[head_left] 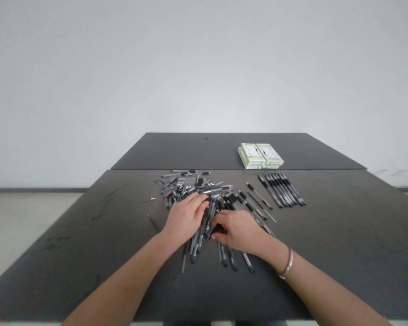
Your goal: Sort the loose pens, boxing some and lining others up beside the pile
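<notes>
A loose heap of clear-barrelled gel pens with black grips (196, 246) lies on the dark table under both hands. My left hand (185, 216) rests over the heap's left side, its fingers curled and thumb drawn in toward the index finger. What those fingertips hold, if anything, is hidden. Just to the right, my right hand (240, 229) bends its fingers and thumb around a pen (208, 228) at the heap's middle. Small silvery pen tips and loose pen parts (177, 189) are scattered beyond the left hand.
Right of the heap, several pens (281, 190) lie side by side in a slanted row. Stacked green-and-white boxes (261, 156) stand behind them on the far table section. A single thin dark piece (153, 222) lies left of the heap. A pale wall (204, 68) rises behind the table.
</notes>
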